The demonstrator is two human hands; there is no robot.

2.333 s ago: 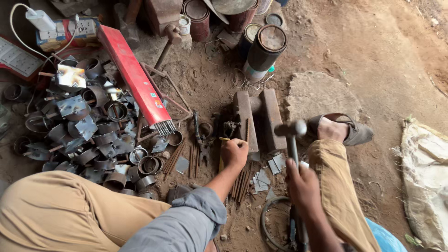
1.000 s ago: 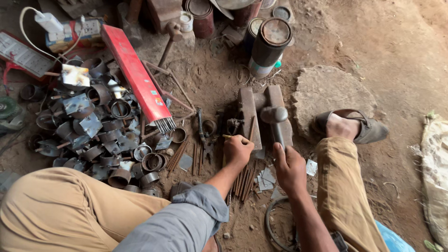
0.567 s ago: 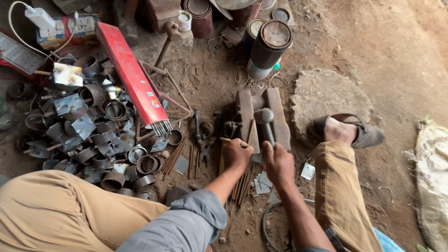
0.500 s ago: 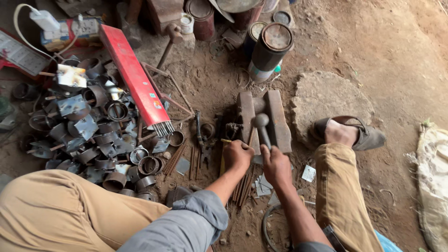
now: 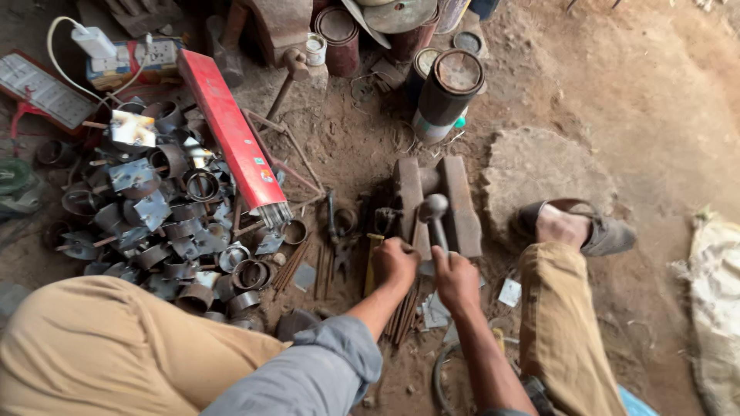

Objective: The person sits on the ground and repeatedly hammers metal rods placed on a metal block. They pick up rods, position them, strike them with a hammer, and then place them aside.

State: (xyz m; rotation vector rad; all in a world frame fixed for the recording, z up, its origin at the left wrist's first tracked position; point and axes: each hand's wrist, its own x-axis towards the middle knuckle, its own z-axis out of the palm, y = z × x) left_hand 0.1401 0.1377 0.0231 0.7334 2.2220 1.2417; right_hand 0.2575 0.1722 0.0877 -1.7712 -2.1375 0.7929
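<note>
hammer (image 5: 433,208): metal head low over the gap between two iron blocks, handle running back toward the person
right hand (image 5: 456,279): fist wrapped tight round the hammer handle, just right of the left hand
left hand (image 5: 395,262): curled closed around something small at the near end of the left block; what it holds is hidden by the fingers
iron blocks (image 5: 461,204): two rusty bars lying side by side on the dirt floor, serving as an anvil
thin rods (image 5: 402,312): bundle of rusty rods on the ground under the left wrist
pliers (image 5: 333,231): lying on the dirt just left of the blocks
red box (image 5: 231,135): long, flat, open at its near end, slanted across the ground, rods showing from the mouth
metal rings and clamps (image 5: 162,212): big heap to the left, beside the red box
dark can (image 5: 451,85): upright, beyond the blocks, among other tins
foot (image 5: 574,229): in a sandal, right of the blocks, near a flat stone (image 5: 539,166)
</note>
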